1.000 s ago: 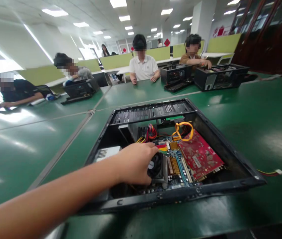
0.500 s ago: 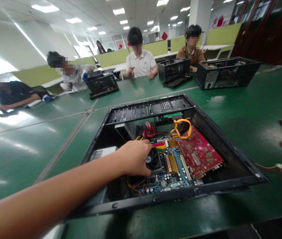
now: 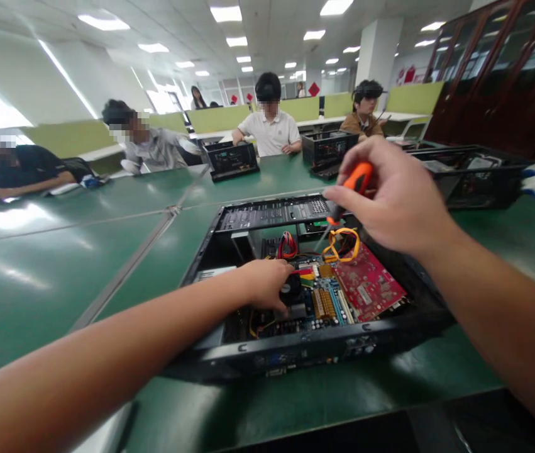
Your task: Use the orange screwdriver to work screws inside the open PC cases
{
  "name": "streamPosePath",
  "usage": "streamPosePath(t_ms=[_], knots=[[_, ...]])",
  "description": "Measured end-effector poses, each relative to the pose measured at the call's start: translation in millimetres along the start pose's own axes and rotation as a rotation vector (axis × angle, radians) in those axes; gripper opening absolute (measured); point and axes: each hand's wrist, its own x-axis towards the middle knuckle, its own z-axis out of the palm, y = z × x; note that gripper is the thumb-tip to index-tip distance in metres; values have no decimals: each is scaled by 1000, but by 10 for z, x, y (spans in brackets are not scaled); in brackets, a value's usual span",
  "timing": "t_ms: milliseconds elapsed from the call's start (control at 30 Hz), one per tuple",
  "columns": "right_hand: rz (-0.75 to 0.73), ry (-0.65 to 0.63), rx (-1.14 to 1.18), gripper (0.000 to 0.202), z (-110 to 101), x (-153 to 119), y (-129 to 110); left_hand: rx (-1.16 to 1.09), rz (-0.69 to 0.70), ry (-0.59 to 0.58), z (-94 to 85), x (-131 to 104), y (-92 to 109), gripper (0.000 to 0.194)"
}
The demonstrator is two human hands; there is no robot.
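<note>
1. Two hands are at the case point(image 3: 267, 348), so both are occupied; the right hand point(image 3: 390, 195) is above it, fingers curled round a screwdriver point(image 3: 359, 177) (orange-handled), shaft slanting into it.
2. Inside the case, the left hand point(image 3: 264, 283) has fingers partly spread at the fan point(image 3: 290, 286); I cannot tell if they grip.
3. The case holds the fan, wires point(image 3: 287, 245), yellow cable point(image 3: 356, 245) and red card point(image 3: 366, 283).

Premises: an office-type room used as a computer workshop; ceiling lights point(image 3: 226, 14) across the top; green partitions point(image 3: 71, 137) and white desks point(image 3: 408, 116) behind; glass-fronted cabinets point(image 3: 488, 60) upper right; opened computer cases point(image 3: 230, 158) on a green table point(image 3: 41, 251), mid-frame.
</note>
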Motion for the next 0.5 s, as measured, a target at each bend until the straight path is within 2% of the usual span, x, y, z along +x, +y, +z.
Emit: streamPosePath(t_ms=[67,100,167,200,267,333,367,433,467,500], knots=[[-24,-169,21,18,233,149,16,-32,-20,28,-136,-230,-77,107],[-32,-255,25,20,338,175,31,-59,-30,76,-196,-391,-130,106],[-43,-409,15,24,509,147,68,-154,-96,246,-239,-771,-259,88],[-42,-470,3,26,570,108,87,-204,-138,351,-203,-965,-328,80],[-21,-558,-32,27,640,14,118,-347,-247,525,-2,-1300,-466,60],[24,-609,-53,28,657,-61,144,-556,-309,671,330,-1501,-588,39],[47,-627,-53,27,656,-85,156,-664,-269,758,519,-1543,-642,36],[80,-640,-38,21,650,-107,178,-827,-99,892,885,-1532,-732,32],[87,-642,-31,18,651,-111,184,-867,-27,945,1048,-1497,-771,25],[85,-646,-32,16,657,-113,186,-863,-16,964,1193,-1455,-810,15]])
